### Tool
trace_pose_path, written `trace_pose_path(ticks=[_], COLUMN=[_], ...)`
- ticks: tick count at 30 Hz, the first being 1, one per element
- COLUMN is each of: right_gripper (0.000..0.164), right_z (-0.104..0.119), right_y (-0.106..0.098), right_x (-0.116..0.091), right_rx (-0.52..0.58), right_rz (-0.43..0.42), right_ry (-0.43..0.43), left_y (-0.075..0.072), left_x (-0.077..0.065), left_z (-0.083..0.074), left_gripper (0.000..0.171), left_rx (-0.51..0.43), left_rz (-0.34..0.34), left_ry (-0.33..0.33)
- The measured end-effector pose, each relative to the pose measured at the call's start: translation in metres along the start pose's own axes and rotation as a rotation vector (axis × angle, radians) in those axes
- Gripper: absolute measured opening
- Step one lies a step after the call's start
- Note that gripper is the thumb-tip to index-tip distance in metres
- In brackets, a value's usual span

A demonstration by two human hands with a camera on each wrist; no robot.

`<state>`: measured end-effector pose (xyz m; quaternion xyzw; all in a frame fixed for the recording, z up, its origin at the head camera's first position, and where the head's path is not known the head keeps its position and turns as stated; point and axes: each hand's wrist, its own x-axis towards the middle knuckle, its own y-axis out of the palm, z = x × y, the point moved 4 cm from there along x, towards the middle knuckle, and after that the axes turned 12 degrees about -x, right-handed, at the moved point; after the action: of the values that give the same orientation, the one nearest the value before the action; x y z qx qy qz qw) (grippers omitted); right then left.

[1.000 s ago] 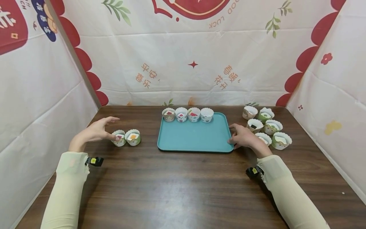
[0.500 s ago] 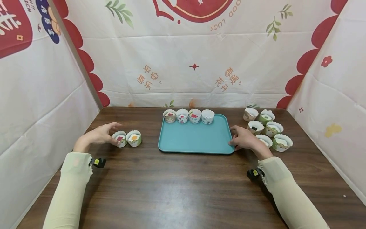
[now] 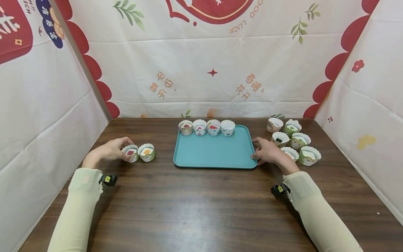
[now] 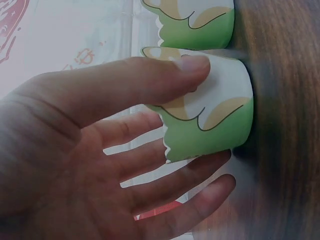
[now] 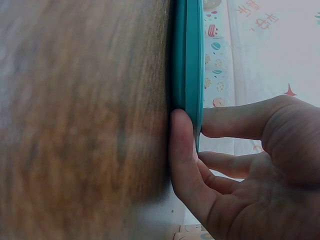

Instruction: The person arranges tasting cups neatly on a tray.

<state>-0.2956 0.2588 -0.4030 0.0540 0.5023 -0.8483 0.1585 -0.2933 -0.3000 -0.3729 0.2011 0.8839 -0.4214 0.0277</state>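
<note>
My left hand (image 3: 111, 149) grips a green and white paper baking cup (image 3: 133, 152) with a dark red square inside, at the table's left. In the left wrist view the thumb lies across the near wall of that cup, with the fingers behind it. Right beside it stands a second green baking cup (image 3: 147, 154) with an orange square. My right hand (image 3: 268, 150) holds the right edge of a flat teal tray (image 3: 214, 151). In the right wrist view, thumb and fingers pinch its rim (image 5: 194, 65). Several baking cups (image 3: 213, 128) stand in a row along the tray's back edge.
Several more baking cups (image 3: 300, 140) cluster just beyond my right hand, close to the wrist. A printed cloth (image 3: 201, 70) hangs behind the brown wooden table (image 3: 189, 203) and at both sides.
My left hand has come down and in to the cup with the dark red square, its raised fingers closing round it. The right hand stays at the tray's edge.
</note>
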Motion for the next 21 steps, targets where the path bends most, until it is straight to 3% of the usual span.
trace_pose_path(ticks=[6,12,21], right_gripper=[0.072,0.073,0.072], right_z=[0.001,0.0,0.001], right_y=[0.001,0.001,0.001], right_x=[0.001,0.001,-0.001], right_rx=[0.006,-0.001,-0.001], right_rz=[0.005,0.007,0.003], right_ry=[-0.003,-0.007,-0.014], left_y=[-0.002,-0.004,-0.018], left_x=[-0.004,-0.008,-0.01], left_z=[0.002,0.004,-0.001], left_gripper=[0.056,0.053,0.054], left_rx=[0.012,-0.088,0.021], left_rz=[-0.013,-0.03,-0.234], left_ry=[-0.026,-0.049,0.019])
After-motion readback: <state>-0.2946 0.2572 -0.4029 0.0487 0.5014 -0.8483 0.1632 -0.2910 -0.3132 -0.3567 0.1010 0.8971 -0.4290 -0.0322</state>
